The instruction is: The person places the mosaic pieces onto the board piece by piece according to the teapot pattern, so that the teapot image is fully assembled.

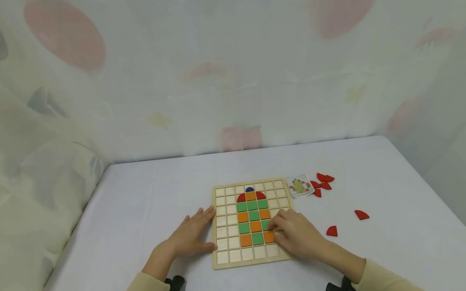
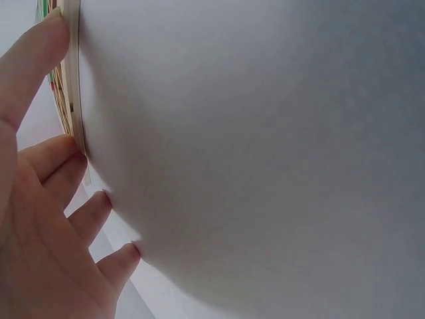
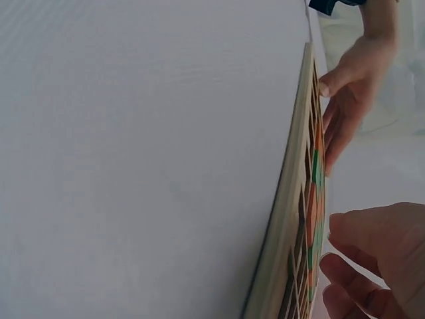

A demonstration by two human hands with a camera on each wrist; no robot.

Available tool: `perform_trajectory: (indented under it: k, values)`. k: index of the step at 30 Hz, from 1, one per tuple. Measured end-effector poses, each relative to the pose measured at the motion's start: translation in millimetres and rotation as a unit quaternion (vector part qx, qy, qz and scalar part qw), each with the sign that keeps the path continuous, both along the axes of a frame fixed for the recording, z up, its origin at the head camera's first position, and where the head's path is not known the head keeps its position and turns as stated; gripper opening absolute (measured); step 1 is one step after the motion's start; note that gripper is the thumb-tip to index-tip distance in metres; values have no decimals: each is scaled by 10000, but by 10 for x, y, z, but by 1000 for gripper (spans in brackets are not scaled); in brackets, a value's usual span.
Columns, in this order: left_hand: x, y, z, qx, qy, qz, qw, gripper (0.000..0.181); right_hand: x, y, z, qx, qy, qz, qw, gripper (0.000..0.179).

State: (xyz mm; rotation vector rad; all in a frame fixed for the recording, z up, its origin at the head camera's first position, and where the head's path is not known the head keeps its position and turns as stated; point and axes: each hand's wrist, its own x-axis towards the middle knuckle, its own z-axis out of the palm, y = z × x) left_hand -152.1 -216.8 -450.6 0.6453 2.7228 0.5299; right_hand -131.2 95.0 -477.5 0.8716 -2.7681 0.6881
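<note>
A wooden grid board (image 1: 223, 260) lies on the table, with green and orange square tiles filling a block of its cells. Two red quarter-circle pieces (image 1: 260, 195) and a dark blue piece (image 1: 249, 189) sit at the top of that block. My left hand (image 1: 191, 233) touches the board's left edge, fingers extended, thumb spread lower down. Over the lower right of the block is my right hand (image 1: 295, 233), its fingertips at an orange tile (image 1: 269, 237). The right wrist view shows thumb and fingers bent but apart, with no piece visible between them.
A printed pattern card (image 1: 300, 186) lies by the board's upper right corner. Several loose red quarter-circle pieces (image 1: 325, 186) are beside it; two more (image 1: 361, 215) lie nearer on the right. White cloth covers the table (image 1: 165, 186); patterned fabric (image 1: 225, 70) hangs behind.
</note>
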Motion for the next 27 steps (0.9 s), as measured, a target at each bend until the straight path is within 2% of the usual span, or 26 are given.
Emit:
perform_trajectory:
  k: [10, 15, 19, 27]
  values:
    - [3, -6, -12, 29, -11, 7, 10000, 88, -65, 240, 108, -389, -207, -415, 9982, 19]
    - [10, 1, 2, 15, -56, 63, 10000, 88, -117, 399, 110, -547, -60, -676, 9962, 23]
    - [18, 1, 8, 31, -44, 71, 10000, 88, -182, 548, 114, -569, 63, -808, 9951, 25]
    - [25, -2, 6, 3, -24, 63, 10000, 88, -367, 859, 120, -596, -32, -1088, 9923, 27]
